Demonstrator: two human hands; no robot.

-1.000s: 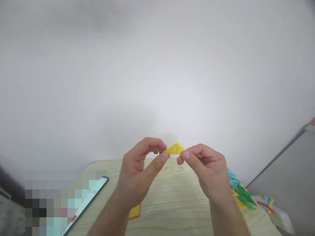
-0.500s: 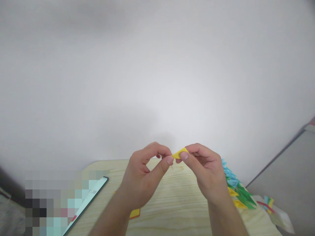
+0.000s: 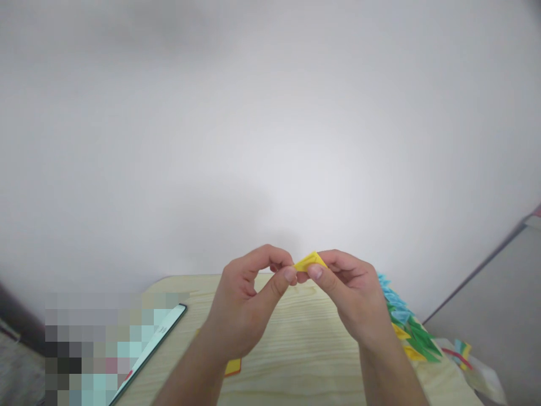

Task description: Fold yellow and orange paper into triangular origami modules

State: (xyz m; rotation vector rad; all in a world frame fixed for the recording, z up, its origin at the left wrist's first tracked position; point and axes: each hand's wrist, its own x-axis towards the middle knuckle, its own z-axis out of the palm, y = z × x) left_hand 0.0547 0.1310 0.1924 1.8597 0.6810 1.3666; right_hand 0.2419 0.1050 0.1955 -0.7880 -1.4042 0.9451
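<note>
A small folded piece of yellow paper (image 3: pixel 311 260) is held up between my two hands, above the far part of the table. My left hand (image 3: pixel 253 299) pinches its pointed left tip between thumb and index finger. At the wider right end, my right hand (image 3: pixel 353 290) grips the paper, its thumb on the near face and the fingers behind. Part of the paper is hidden by the right thumb. Under my left wrist lies a yellow piece with an orange edge (image 3: pixel 233 367), mostly covered by the arm.
The wood-grain table (image 3: pixel 296 349) meets a pale wall (image 3: pixel 270 141). A tablet-like screen (image 3: pixel 156 344) lies at the left, partly pixelated. Along the right edge are blue, green and yellow folded paper pieces (image 3: pixel 422 341). A whitish plastic bag (image 3: pixel 484 378) sits beyond that edge.
My right thumb has slid down and toward me on the paper, so more of its yellow face shows. The left hand's pinch stays nearly the same.
</note>
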